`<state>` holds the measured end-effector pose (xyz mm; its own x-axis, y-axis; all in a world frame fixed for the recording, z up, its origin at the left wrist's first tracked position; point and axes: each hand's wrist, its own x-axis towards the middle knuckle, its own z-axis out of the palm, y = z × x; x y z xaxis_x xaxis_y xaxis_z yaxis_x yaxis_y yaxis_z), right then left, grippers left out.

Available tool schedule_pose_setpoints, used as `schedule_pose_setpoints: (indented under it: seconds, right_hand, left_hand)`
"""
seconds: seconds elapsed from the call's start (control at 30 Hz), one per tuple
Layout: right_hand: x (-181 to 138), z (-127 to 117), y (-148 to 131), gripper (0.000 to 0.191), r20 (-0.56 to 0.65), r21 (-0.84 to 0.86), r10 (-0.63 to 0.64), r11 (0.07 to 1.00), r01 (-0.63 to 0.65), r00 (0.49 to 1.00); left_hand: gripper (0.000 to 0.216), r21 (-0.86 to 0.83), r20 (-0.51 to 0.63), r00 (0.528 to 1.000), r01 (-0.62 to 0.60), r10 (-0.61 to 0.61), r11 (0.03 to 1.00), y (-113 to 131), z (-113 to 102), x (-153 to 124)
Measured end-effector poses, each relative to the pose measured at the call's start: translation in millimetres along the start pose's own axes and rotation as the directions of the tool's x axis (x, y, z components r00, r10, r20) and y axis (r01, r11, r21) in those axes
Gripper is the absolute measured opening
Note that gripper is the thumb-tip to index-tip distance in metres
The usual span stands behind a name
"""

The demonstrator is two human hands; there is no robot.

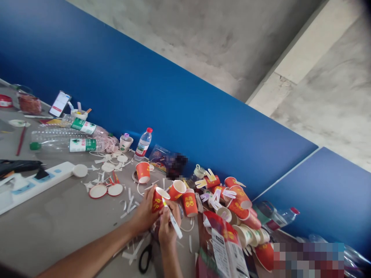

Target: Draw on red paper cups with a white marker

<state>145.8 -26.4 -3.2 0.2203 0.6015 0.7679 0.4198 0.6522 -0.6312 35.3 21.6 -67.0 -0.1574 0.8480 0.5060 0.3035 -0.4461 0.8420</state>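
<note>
My left hand [145,210] is closed round a red paper cup [157,201], which is tilted so that its white inside shows. In my right hand [169,220] is a white marker pen [175,224] with a yellow tip end, held slantwise. The pen's upper end is at the cup's rim; I cannot tell whether it touches. Just behind the hands lies another red cup [176,191] on a tilt, and beside it stands a stack of red cups [190,203]. Scissors with black handles [145,258] lie below my hands, partly hidden.
Several cups and paper cut-outs [216,199] are heaped at right by a red plastic package [226,239]. Paper scraps [130,202] litter the grey table [95,224]. A power strip [43,181], plastic bottles [82,144] and a phone [59,103] are at left. A blue partition [145,85] stands behind.
</note>
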Motion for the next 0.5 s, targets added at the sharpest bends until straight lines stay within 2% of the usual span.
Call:
schedule_pose_setpoints:
  seconds: [0.33,0.5]
  right_hand:
    - [-0.9,1.0,2.4,0.042,-0.011,0.013,-0.001,1.000,0.001,1.000]
    - [-3.3,1.0,5.3,0.042,-0.035,0.048,0.084,0.995,-0.082,0.996]
  left_hand:
    - [0.093,-0.019,0.041,0.999,0.023,-0.022,1.000,-3.9,-0.7,1.0]
    - [0.099,-0.072,0.027,0.994,0.105,-0.103,0.992,-3.6,2.1,2.4]
